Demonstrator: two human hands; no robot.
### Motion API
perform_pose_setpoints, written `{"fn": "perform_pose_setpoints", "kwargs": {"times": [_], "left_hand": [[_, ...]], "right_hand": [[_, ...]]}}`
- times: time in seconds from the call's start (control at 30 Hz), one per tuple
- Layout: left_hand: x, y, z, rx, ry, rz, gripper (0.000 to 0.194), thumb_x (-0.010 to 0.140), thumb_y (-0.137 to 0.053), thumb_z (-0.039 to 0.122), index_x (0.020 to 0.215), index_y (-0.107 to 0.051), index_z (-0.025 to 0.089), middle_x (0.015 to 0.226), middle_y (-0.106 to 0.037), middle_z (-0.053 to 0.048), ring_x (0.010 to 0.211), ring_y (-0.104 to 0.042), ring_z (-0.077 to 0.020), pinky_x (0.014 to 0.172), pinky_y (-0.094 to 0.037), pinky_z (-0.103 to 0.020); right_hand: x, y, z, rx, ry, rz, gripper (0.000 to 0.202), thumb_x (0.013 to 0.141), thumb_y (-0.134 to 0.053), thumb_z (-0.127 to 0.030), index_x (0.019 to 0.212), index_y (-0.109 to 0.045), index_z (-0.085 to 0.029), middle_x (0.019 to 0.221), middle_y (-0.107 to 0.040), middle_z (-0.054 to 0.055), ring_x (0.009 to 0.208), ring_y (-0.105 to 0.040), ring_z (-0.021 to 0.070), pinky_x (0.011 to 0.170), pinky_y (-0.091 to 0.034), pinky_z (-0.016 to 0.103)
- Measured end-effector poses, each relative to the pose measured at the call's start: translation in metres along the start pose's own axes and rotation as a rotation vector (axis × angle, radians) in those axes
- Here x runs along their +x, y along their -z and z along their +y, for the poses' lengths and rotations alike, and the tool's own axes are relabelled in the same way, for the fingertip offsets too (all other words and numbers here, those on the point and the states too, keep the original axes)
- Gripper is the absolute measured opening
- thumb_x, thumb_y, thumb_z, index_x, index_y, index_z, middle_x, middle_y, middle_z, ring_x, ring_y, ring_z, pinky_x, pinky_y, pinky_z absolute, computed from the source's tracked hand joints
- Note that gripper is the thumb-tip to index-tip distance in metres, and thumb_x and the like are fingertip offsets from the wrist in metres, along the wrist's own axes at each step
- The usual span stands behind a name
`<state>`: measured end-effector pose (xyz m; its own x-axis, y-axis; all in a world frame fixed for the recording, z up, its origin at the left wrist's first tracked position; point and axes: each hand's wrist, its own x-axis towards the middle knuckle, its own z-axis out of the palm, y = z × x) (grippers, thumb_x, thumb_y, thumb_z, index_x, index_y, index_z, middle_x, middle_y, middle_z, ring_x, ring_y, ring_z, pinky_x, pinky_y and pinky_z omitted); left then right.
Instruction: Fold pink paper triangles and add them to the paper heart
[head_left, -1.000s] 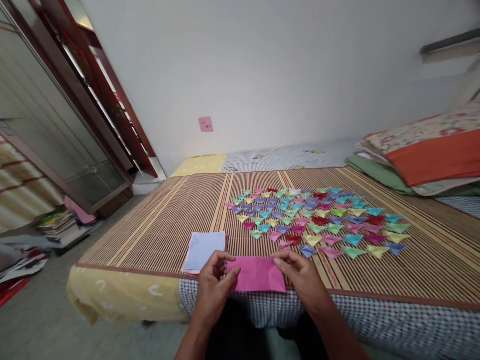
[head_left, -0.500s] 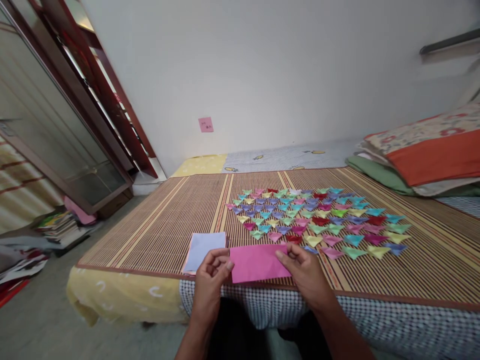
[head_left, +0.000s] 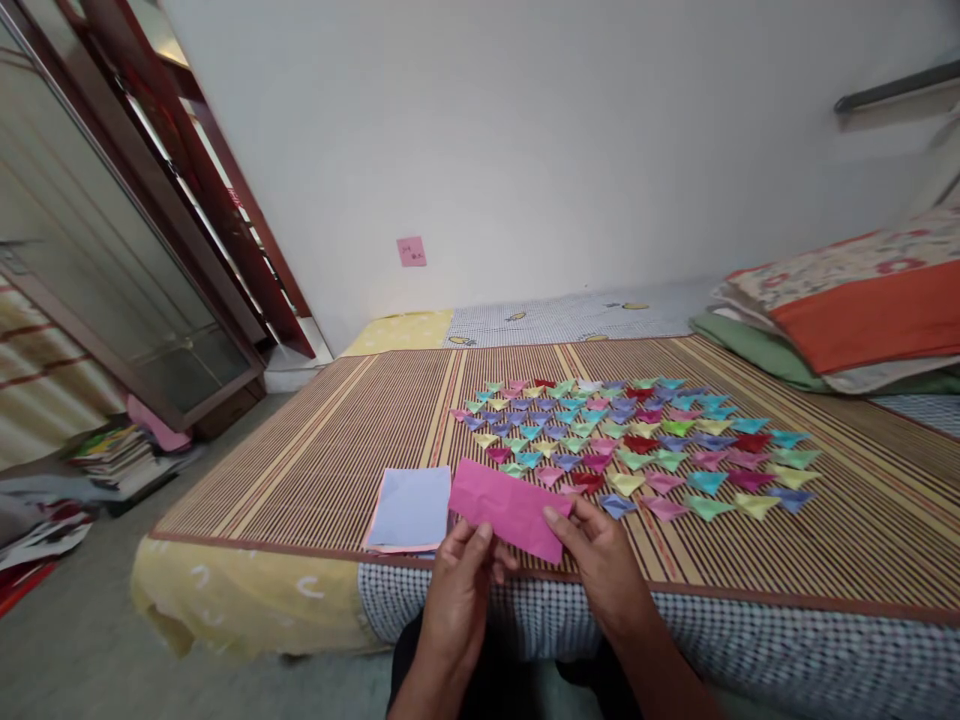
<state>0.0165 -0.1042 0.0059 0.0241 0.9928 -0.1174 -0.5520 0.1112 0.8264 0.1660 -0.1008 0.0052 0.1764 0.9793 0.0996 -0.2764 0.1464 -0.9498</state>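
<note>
A bright pink sheet of paper, a wide rectangle that looks folded in half, is held above the front edge of the bed. My right hand pinches its right end between thumb and fingers. My left hand is closed on its lower edge, left of the middle, thumb on top. The sheet tilts, its left end higher. Just left of it lies a stack of square paper with a pale blue sheet on top. Beyond my hands, many small folded paper shapes in mixed colours stand in rows.
A striped bamboo mat covers the bed, with a checked cloth hanging over the front. Folded bedding is piled at the right. A pink note is stuck on the wall. Books lie at the left by a glass door.
The pink sheet has turned from nearly level to tilted, left end up. My left hand has slid from its left end to its lower edge, moving right. My right hand keeps its grip.
</note>
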Motion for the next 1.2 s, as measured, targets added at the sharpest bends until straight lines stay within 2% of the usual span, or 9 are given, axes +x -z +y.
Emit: {"fn": "perform_pose_setpoints", "kwargs": {"times": [0.07,0.17,0.3,0.47,0.57,0.67,0.83,0.97,1.2], "left_hand": [[0.001,0.002,0.000,-0.011,0.049,0.032,0.043,0.063,-0.094,0.044,0.080,-0.069,0.014,0.066,-0.071,-0.001,0.051,-0.062,-0.0099,0.048,-0.039,-0.018],[-0.004,0.002,0.003,0.004,0.155,0.008,0.047,0.063,-0.093,0.050,0.078,-0.071,0.011,0.074,-0.076,-0.008,0.052,-0.066,-0.0123,0.046,-0.040,-0.018],[-0.016,-0.005,0.015,-0.093,0.128,-0.047,0.039,0.070,-0.090,0.043,0.094,-0.076,0.015,0.100,-0.079,-0.011,0.089,-0.075,-0.0240,0.075,-0.059,-0.032],[-0.016,-0.013,0.026,-0.121,0.088,-0.005,0.032,0.063,-0.095,0.034,0.073,-0.070,0.016,0.087,-0.080,-0.007,0.092,-0.075,-0.0270,0.085,-0.059,-0.039],[-0.011,-0.011,0.027,-0.141,0.092,0.009,0.033,0.063,-0.095,0.033,0.077,-0.071,0.015,0.087,-0.080,-0.008,0.090,-0.075,-0.0269,0.085,-0.059,-0.040],[-0.009,-0.007,0.027,-0.121,0.082,0.021,0.034,0.067,-0.093,0.035,0.085,-0.073,0.015,0.086,-0.080,-0.008,0.085,-0.076,-0.0253,0.084,-0.059,-0.040],[-0.013,-0.007,0.021,-0.046,0.053,-0.015,0.034,0.068,-0.092,0.038,0.082,-0.071,0.015,0.083,-0.078,-0.007,0.084,-0.074,-0.0243,0.077,-0.057,-0.035],[-0.014,-0.005,0.011,0.107,0.055,-0.093,0.036,0.067,-0.093,0.038,0.084,-0.073,0.014,0.078,-0.075,-0.005,0.070,-0.067,-0.0172,0.064,-0.051,-0.026],[-0.010,-0.002,0.014,0.115,0.031,-0.043,0.039,0.067,-0.091,0.044,0.073,-0.067,0.014,0.056,-0.062,0.002,0.047,-0.054,-0.0077,0.045,-0.032,-0.017]], "right_hand": [[-0.002,0.003,0.001,-0.091,0.080,0.012,0.025,0.083,-0.077,-0.045,0.085,-0.071,-0.021,0.076,-0.073,0.004,0.067,-0.067,0.0217,0.063,-0.054,0.032],[-0.006,0.008,-0.001,-0.378,0.415,0.056,0.007,0.090,-0.067,-0.024,0.088,-0.073,-0.023,0.084,-0.073,0.004,0.081,-0.069,0.0235,0.074,-0.054,0.034],[-0.012,0.008,-0.008,-0.692,0.911,0.069,0.034,0.088,-0.051,0.001,0.090,-0.073,-0.025,0.096,-0.074,0.005,0.096,-0.067,0.0234,0.087,-0.051,0.040],[-0.017,0.004,-0.007,-0.818,1.092,0.076,0.037,0.086,-0.053,0.005,0.095,-0.074,-0.026,0.105,-0.072,0.008,0.106,-0.065,0.0251,0.091,-0.053,0.044],[-0.020,0.006,-0.005,-0.769,0.973,0.129,0.033,0.090,-0.058,-0.003,0.107,-0.074,-0.027,0.114,-0.071,0.009,0.114,-0.064,0.0271,0.097,-0.051,0.046],[-0.021,0.011,-0.006,-0.579,0.621,0.208,0.024,0.097,-0.058,-0.022,0.117,-0.072,-0.026,0.118,-0.073,0.011,0.115,-0.066,0.0292,0.098,-0.053,0.046],[-0.018,0.013,-0.007,-0.188,0.084,0.011,0.035,0.086,-0.073,-0.050,0.104,-0.074,-0.020,0.095,-0.078,0.010,0.087,-0.074,0.0279,0.076,-0.060,0.037],[-0.017,0.006,-0.004,-0.034,-0.024,0.010,0.039,0.071,-0.086,-0.054,0.083,-0.071,-0.020,0.069,-0.071,0.003,0.061,-0.066,0.0215,0.059,-0.056,0.031],[-0.016,0.008,0.003,0.002,-0.081,-0.003,0.045,0.070,-0.083,-0.061,0.080,-0.068,-0.021,0.069,-0.071,0.004,0.056,-0.065,0.0202,0.060,-0.057,0.034]]}}
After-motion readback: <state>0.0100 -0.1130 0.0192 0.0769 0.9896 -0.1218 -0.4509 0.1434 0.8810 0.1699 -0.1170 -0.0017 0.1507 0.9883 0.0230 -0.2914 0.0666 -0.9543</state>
